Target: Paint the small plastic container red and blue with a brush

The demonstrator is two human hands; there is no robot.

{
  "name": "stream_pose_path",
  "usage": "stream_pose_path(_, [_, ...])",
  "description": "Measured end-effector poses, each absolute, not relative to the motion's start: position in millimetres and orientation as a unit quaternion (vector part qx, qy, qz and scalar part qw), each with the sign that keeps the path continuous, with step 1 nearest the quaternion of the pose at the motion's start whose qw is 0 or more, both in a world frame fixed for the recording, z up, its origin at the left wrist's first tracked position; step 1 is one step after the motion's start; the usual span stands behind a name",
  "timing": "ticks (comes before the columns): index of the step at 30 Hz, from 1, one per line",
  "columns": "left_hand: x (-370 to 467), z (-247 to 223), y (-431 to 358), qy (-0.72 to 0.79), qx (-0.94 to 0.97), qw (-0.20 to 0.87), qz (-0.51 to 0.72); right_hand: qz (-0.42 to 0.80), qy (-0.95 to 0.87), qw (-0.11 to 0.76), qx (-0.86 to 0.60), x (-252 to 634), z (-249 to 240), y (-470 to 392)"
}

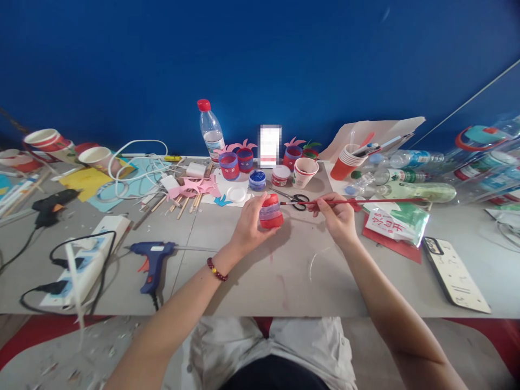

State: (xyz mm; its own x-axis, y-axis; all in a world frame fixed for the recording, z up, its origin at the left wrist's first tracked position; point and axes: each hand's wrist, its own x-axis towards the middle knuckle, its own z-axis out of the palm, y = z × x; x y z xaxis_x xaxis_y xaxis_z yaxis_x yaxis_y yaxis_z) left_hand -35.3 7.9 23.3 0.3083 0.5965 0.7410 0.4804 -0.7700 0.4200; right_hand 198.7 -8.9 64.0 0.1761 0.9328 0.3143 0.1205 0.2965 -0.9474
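Observation:
My left hand (251, 230) holds a small red cup (271, 218) with a purple band round its middle, tipped on its side above the table. My right hand (338, 218) grips a long red-handled paintbrush (377, 201), whose bristle end points left and lies at or very near the cup's side. Behind them stand an open jar of blue paint (257, 179), a red paint jar (281, 174) and a paper cup (304, 172). Black scissors (301, 202) lie behind the brush. Painted cups (229, 166) with paper leaves line the wall.
A blue glue gun (153, 260) and a power strip (87, 265) lie at left, near a second, black glue gun (51, 206). Pink paper cutouts (195, 187) and a bottle (210, 132) are at back left. At right are a phone (457, 275) and plastic bottles (418, 158).

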Motion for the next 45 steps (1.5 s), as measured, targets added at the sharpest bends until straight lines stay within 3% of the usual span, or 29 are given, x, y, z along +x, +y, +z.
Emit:
stream_pose_path(6, [-35.3,22.0,9.1,0.344,0.806,0.064,0.477,0.374,-0.521,0.620,-0.452,202.6,56.3,-8.1])
stream_pose_path(10, [-34.4,21.1,8.6,0.354,0.803,0.067,0.474,0.400,-0.558,0.582,-0.436,193.8,54.8,-14.8])
stream_pose_path(25, [-38.4,22.7,11.3,0.359,0.799,0.062,0.479,0.319,-0.562,0.576,-0.500,202.8,64.1,-10.4])
stream_pose_path(29, [-37.6,23.3,11.7,0.361,0.796,0.064,0.482,0.346,-0.551,0.600,-0.466,200.9,59.2,-13.9])
stream_pose_path(35, [-35.5,21.3,11.7,0.359,0.794,0.059,0.487,0.398,-0.576,0.559,-0.444,187.3,56.6,-21.1])
stream_pose_path(45, [-38.0,22.5,12.9,0.367,0.785,0.060,0.495,0.329,-0.580,0.563,-0.488,195.6,63.1,-15.3])
